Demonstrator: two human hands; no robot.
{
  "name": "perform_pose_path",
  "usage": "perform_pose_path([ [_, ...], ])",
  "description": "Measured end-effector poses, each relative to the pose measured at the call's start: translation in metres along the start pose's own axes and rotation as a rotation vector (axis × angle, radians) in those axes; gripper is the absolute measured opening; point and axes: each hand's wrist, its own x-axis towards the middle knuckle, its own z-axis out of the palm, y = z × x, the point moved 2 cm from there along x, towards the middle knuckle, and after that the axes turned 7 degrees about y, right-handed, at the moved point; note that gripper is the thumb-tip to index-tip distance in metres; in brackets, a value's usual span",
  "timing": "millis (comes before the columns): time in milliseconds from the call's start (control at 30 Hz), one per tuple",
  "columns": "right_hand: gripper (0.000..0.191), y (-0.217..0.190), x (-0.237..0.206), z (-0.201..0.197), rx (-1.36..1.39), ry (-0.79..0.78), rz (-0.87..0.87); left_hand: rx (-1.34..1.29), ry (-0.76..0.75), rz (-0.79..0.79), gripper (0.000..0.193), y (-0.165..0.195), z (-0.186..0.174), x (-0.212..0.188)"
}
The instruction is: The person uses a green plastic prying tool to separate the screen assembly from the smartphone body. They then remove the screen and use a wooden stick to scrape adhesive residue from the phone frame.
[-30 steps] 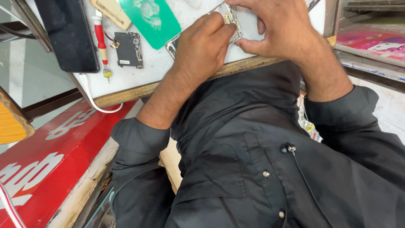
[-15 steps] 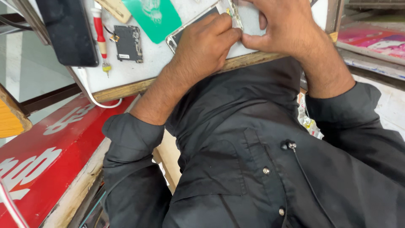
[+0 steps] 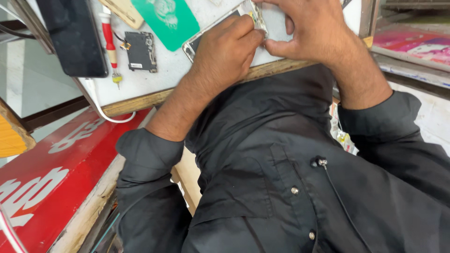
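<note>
Both hands work at the far edge of the table (image 3: 140, 91), over an opened phone (image 3: 220, 26) that lies flat on the white top with its silver frame showing. The left hand (image 3: 225, 54) rests on the phone, fingers curled down over its body and pressing it to the surface. The right hand (image 3: 314, 30) sits just beside it, thumb and forefinger drawn together at the phone's right edge; whether anything is pinched between them cannot be told. The two hands touch at the fingertips. Left of the phone lies a green card (image 3: 164, 18), tilted, with a small dark circuit board (image 3: 139, 50) near it. A red-handled screwdriver (image 3: 110, 44) lies beside the board, tip toward the near edge. A black slab-like device (image 3: 72, 37) stands further left. A white cable (image 3: 101, 110) runs over the table's wooden edge. Black shirt sleeves (image 3: 150, 159) cover both forearms, above a red signboard (image 3: 51, 168).
</note>
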Motion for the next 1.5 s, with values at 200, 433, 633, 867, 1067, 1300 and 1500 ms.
perform_pose_path([
  [200, 0.063, -0.001, 0.003, -0.002, 0.050, 0.042, -0.067, 0.014, 0.030, -0.010, 0.019, -0.001, 0.000, -0.001],
  [433, 0.061, -0.010, 0.008, -0.006, 0.033, 0.030, -0.041, -0.029, -0.014, -0.012, 0.017, -0.001, 0.001, 0.000],
  [633, 0.062, -0.010, 0.009, -0.007, -0.013, 0.011, -0.002, -0.071, -0.069, 0.001, 0.014, 0.000, 0.000, 0.001],
  [867, 0.064, -0.008, 0.004, -0.007, 0.005, 0.074, -0.079, -0.006, 0.035, -0.025, 0.019, -0.002, -0.001, 0.000],
  [1067, 0.062, -0.002, 0.000, -0.002, 0.064, 0.089, -0.103, -0.087, -0.006, -0.012, 0.016, -0.001, 0.001, 0.002],
  [1300, 0.059, 0.004, -0.005, 0.001, 0.019, 0.033, -0.047, -0.069, -0.066, 0.015, 0.014, -0.001, 0.003, 0.002],
  [1500, 0.059, -0.001, -0.002, -0.002, 0.026, 0.067, -0.088, -0.023, 0.007, 0.021, 0.016, -0.002, 0.002, 0.003],
])
